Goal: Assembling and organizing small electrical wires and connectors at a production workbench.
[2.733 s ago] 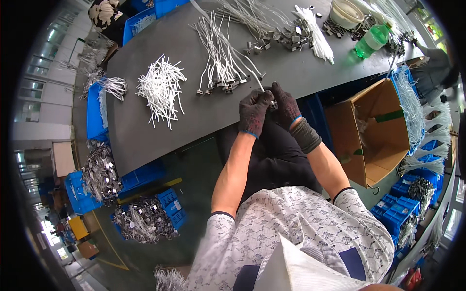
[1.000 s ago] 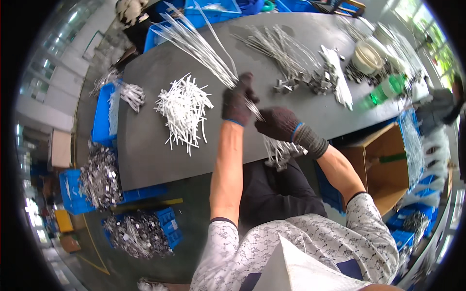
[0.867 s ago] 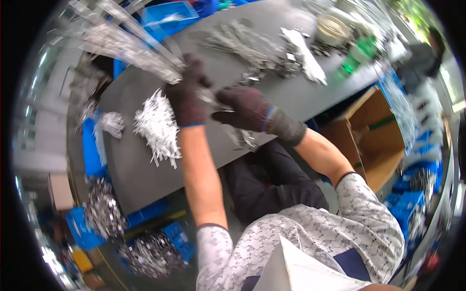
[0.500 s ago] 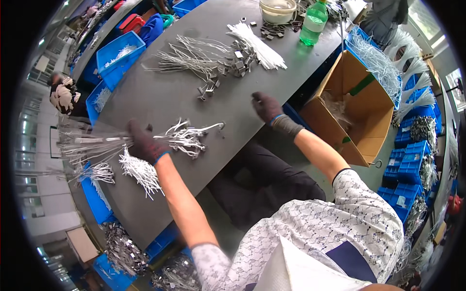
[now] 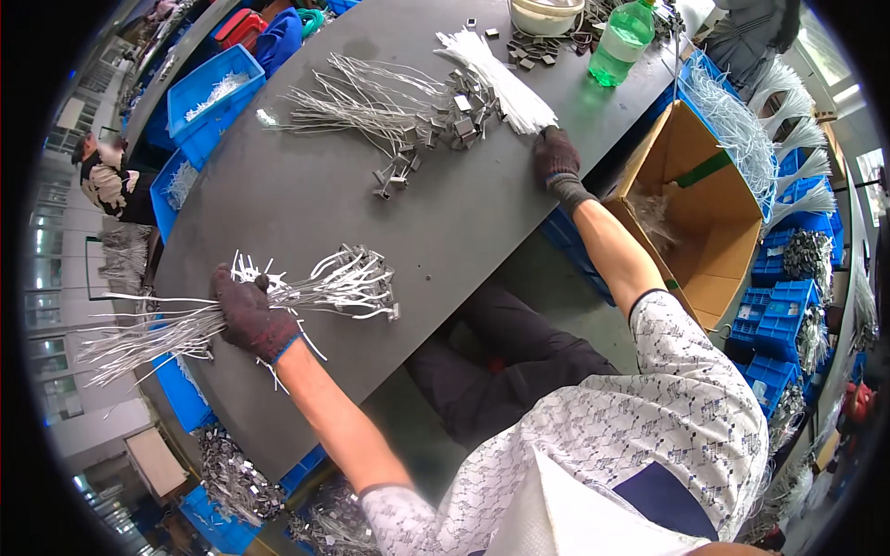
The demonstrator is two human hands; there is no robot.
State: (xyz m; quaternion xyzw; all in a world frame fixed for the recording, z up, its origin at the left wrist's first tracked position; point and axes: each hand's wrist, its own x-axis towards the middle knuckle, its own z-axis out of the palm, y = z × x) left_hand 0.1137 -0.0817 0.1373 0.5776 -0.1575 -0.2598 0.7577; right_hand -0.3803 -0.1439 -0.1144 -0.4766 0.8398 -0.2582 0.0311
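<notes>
My left hand, in a dark glove, is closed round a bundle of white and grey wires. Small metal pieces tip the bundle's right end, and its loose tails spread left past the table edge. A few white strands stick out below that hand. My right hand, gloved too, is at the near end of a sheaf of thin white strips. Its fingers are bent against the strip ends, and the fingertips are partly hidden. Left of the sheaf lie grey wires with square metal pieces.
A green bottle and a white tub stand at the table's far end. An open cardboard box sits beyond the right edge. Blue crates line the left side. Another person is at the far left.
My right hand has moved away from me and right, up to the white strips. My left hand has shifted slightly left and nearer me, and the wire bundle has turned with it.
</notes>
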